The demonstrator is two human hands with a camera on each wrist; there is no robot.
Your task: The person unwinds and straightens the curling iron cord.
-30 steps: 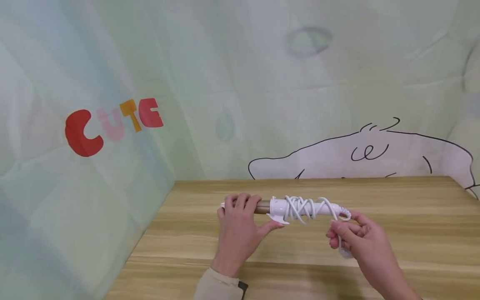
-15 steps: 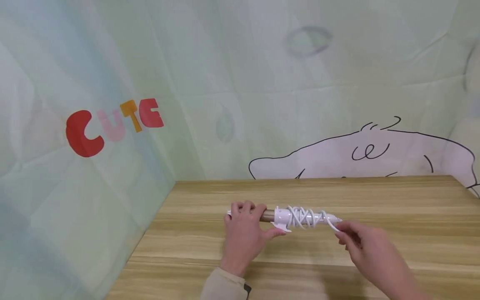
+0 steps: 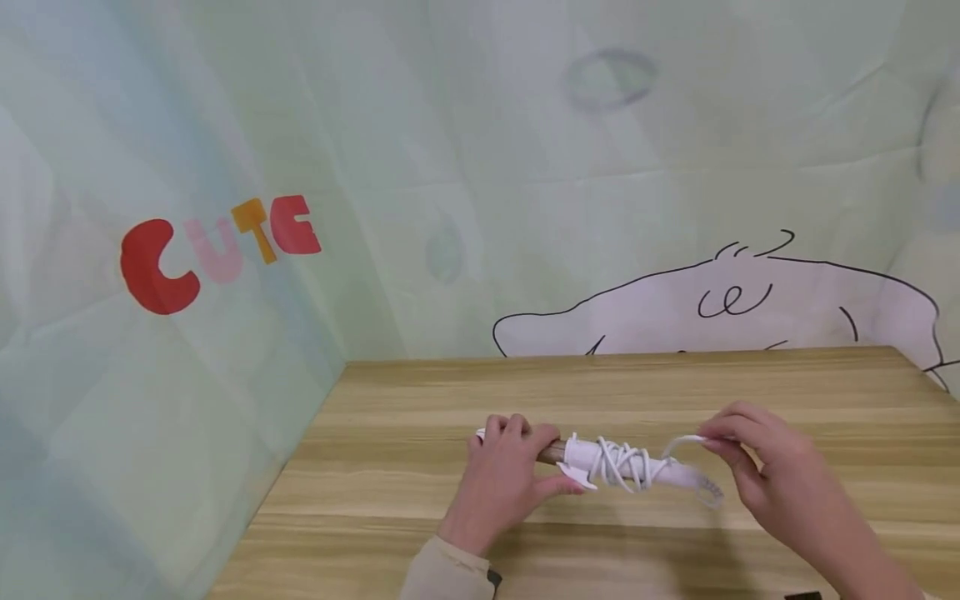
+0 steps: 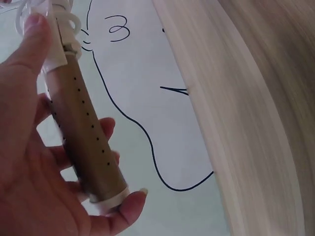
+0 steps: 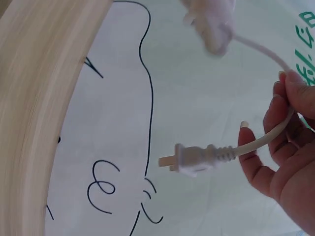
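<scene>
A curling iron [image 3: 626, 465] with a white handle and a brown perforated barrel [image 4: 83, 142] is held just above the wooden table [image 3: 420, 492]. Its white cord [image 3: 622, 462] is wound round the handle. My left hand [image 3: 502, 483] grips the barrel [image 3: 551, 452], fingers curled over it, thumb at the white collar. My right hand [image 3: 765, 475] pinches the loose end of the cord [image 5: 275, 130] to the right of the handle. The white two-pin plug [image 5: 194, 158] hangs free from that cord beside the right palm [image 5: 290, 162].
A pale green cloth backdrop [image 3: 525, 183] rises behind and to the left of the table, with red and orange letters "CUTE" [image 3: 217, 250] and a black line drawing [image 3: 720, 308]. The table's left edge [image 3: 292, 475] meets the cloth.
The curling iron has moved nearer to me and tilted down at its right end. My right hand has lifted the cord end up and to the right, away from the handle.
</scene>
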